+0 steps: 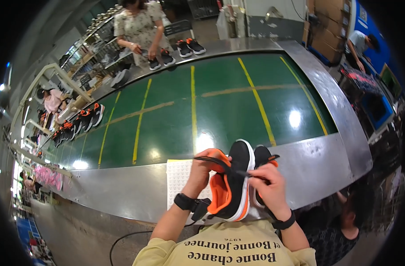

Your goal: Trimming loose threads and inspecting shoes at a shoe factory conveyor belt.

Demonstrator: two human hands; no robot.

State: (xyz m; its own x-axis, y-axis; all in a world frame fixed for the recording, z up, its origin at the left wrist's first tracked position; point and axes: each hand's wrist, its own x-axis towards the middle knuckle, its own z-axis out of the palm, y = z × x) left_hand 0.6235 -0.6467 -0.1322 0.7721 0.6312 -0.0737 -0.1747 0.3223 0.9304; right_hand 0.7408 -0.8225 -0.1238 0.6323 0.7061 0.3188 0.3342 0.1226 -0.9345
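A black sneaker [240, 155] with an orange lining and a white and orange sole stands tilted at the near edge of the metal table, toe pointing away from me. My left hand [205, 168] is closed on its left side, at the orange-lined tongue and a black strap. With closed fingers my right hand [271, 186] grips the end of a black strap [240, 173] that crosses the shoe's opening. The second sneaker [261, 155] lies just right of the first, partly covered by my right hand. Beneath my left hand is a white sheet of small printed labels [178, 177].
A green conveyor belt [167, 124] with yellow lines runs beyond the metal table edge [309, 164]. Sneakers stand on its far rim [191, 48], near a standing person, and in a row at the left [78, 122]. Another person [344, 226] is close by at my right.
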